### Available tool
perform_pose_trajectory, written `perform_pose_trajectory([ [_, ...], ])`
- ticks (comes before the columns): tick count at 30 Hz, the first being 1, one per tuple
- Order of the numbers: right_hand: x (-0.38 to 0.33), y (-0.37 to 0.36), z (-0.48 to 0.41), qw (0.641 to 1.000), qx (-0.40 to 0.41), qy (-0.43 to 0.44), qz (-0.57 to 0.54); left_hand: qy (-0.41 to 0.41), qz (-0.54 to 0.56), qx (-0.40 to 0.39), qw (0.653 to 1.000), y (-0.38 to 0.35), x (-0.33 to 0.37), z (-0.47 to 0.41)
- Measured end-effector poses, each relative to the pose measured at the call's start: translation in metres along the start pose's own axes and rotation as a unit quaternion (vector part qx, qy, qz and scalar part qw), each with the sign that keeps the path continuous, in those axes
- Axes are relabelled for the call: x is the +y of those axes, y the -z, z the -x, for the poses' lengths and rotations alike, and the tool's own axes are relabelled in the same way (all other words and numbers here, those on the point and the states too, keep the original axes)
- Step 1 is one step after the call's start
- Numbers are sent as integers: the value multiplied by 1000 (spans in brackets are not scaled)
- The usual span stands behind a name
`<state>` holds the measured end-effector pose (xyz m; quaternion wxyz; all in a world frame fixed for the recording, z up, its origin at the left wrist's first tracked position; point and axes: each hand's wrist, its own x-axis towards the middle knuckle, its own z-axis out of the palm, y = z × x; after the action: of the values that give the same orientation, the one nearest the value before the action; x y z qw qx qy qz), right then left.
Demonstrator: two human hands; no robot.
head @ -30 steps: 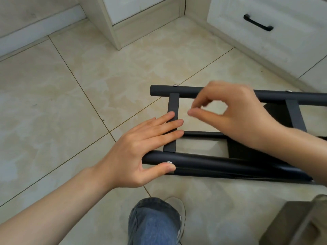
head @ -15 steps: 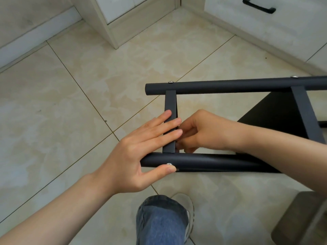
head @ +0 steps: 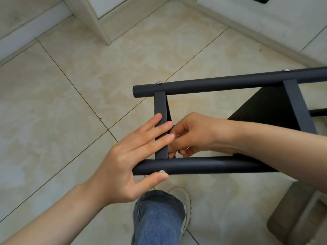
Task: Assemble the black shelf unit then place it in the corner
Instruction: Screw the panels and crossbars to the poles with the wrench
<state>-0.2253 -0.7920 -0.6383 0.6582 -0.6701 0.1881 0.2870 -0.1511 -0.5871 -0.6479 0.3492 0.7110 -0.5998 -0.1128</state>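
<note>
The black shelf unit (head: 230, 84) lies on its side on the tiled floor, two round tubes joined by flat crossbars, with a black shelf panel (head: 269, 106) beneath. My left hand (head: 134, 156) lies flat with straight fingers across the left crossbar (head: 160, 105), thumb under the near tube (head: 203, 165) by a silver screw head. My right hand (head: 192, 135) reaches through the frame, fingers curled and pinching at the inner side of that crossbar; what it pinches is hidden.
White cabinets (head: 265, 20) with a black handle stand along the back and right. A cabinet corner post (head: 99, 23) stands at the top centre. My jeans leg and shoe (head: 159, 218) are below the frame. A grey-brown box (head: 300, 214) sits at the lower right.
My right hand came down from above the frame and reached inside it to the left crossbar. The left hand stayed on the crossbar. The view shifted slightly.
</note>
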Motion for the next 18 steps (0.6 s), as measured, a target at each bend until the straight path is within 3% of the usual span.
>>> perform_pose_trajectory([
  [18, 14, -9, 6, 999, -40, 15, -33, -12, 11, -3, 1000, -4, 6, 10],
])
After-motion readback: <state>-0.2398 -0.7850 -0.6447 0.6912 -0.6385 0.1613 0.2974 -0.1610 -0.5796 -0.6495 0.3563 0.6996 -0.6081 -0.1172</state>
